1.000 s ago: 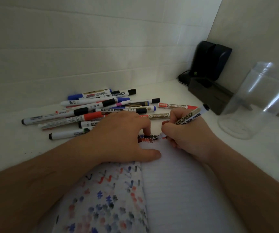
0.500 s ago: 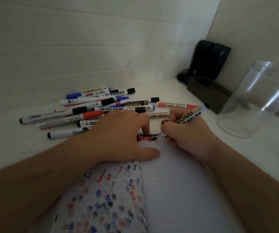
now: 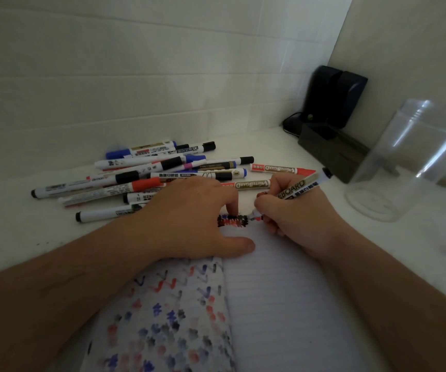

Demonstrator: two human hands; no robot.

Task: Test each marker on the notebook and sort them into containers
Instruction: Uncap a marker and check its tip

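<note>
Right hand (image 3: 294, 216) pinches the marker (image 3: 301, 187), tip down on the notebook (image 3: 278, 304); left hand (image 3: 189, 218) presses flat on the notebook beside it

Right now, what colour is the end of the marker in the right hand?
Black: the marker in the right hand has a black end. Head view shows it.
</note>
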